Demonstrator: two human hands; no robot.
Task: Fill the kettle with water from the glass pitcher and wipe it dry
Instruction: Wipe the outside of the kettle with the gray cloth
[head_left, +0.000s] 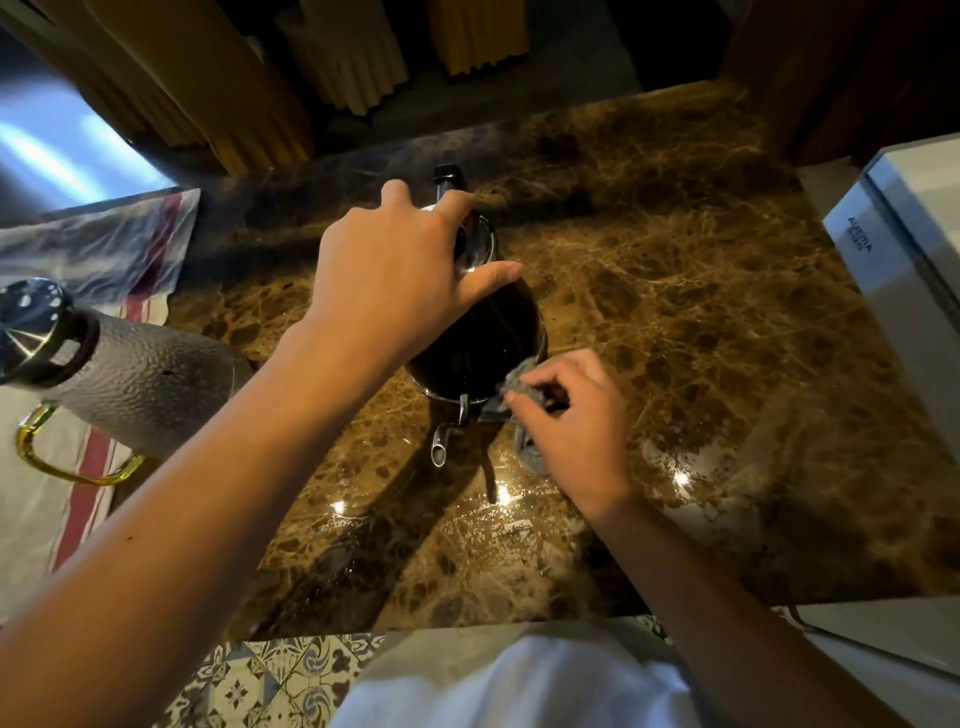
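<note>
A dark, shiny kettle (480, 343) stands on the brown marble counter (675, 291), its thin spout (441, 447) pointing toward me and its black handle at the far side. My left hand (400, 270) rests on the kettle's top, fingers spread over the lid. My right hand (571, 415) pinches a small grey cloth (519, 376) against the kettle's near right side. The textured glass pitcher (140, 379) with a chrome lid and yellow handle stands at the left.
A striped cloth (78, 488) lies under the pitcher at the left. A white box (893, 260) sits at the counter's right edge. Yellow curtains hang behind the counter. Patterned floor tiles show below the near edge.
</note>
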